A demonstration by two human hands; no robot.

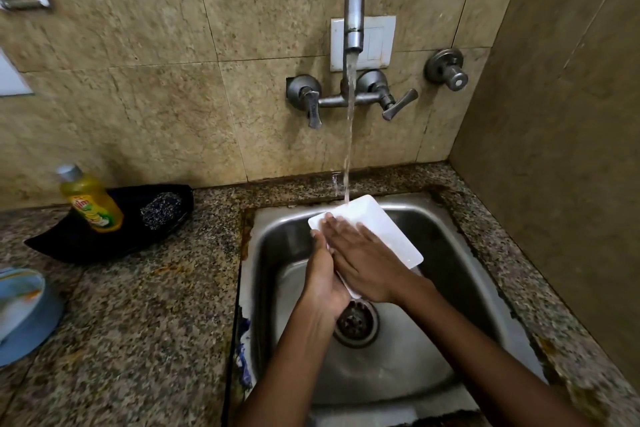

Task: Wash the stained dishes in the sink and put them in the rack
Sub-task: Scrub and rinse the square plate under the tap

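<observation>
A white rectangular plate (388, 236) is held tilted over the steel sink (460, 263), its far edge under the running water from the wall tap (354, 10). My left hand (323, 277) grips the plate's near left edge from below and the side. My right hand (363, 256) lies flat on the plate's upper face, fingers straight and pointing to the far left. The part of the plate under my hands is hidden.
On the granite counter to the left lies a black dish (114, 236) holding a yellow dish-soap bottle (90, 201) and a steel scrubber (161, 210). A blue container (24, 312) sits at the left edge. The sink drain (356, 322) is below my hands. A wall stands close on the right.
</observation>
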